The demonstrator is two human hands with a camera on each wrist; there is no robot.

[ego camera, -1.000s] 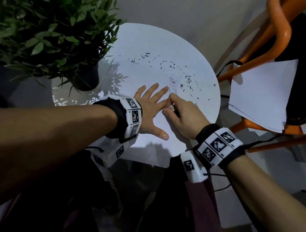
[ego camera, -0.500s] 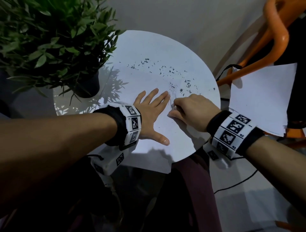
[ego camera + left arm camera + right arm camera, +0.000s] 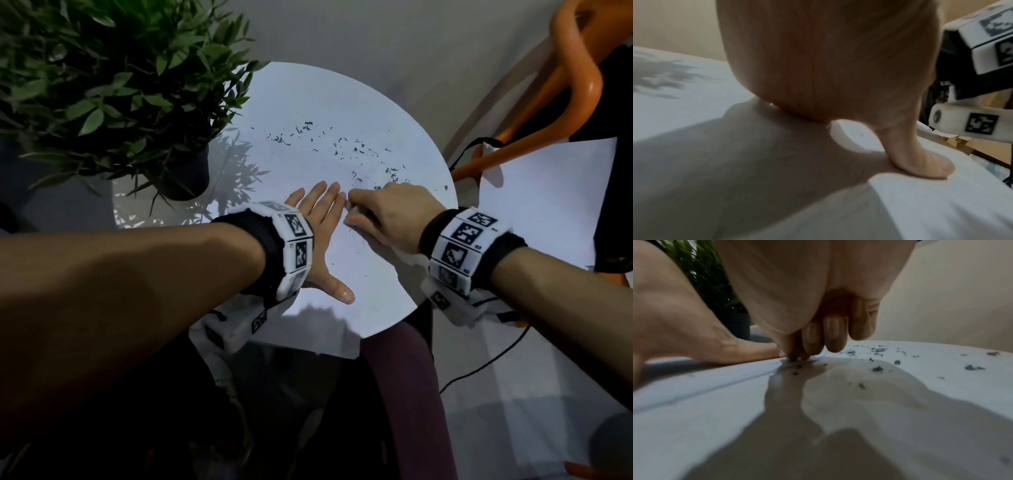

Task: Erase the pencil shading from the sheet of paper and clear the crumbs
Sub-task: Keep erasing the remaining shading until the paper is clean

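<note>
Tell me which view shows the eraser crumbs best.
The head view: it shows the crumbs scattered over the sheet of paper beyond both hands. The right wrist view catches only those near the right hand, large but blurred. The left wrist view shows just one speck beside the left hand.

Matt white paper sheet (image 3: 308,102), glossy orange chair (image 3: 579,82)

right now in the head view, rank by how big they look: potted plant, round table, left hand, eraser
1. round table
2. potted plant, close behind; nearer the camera, so unsure
3. left hand
4. eraser, mostly hidden
</note>
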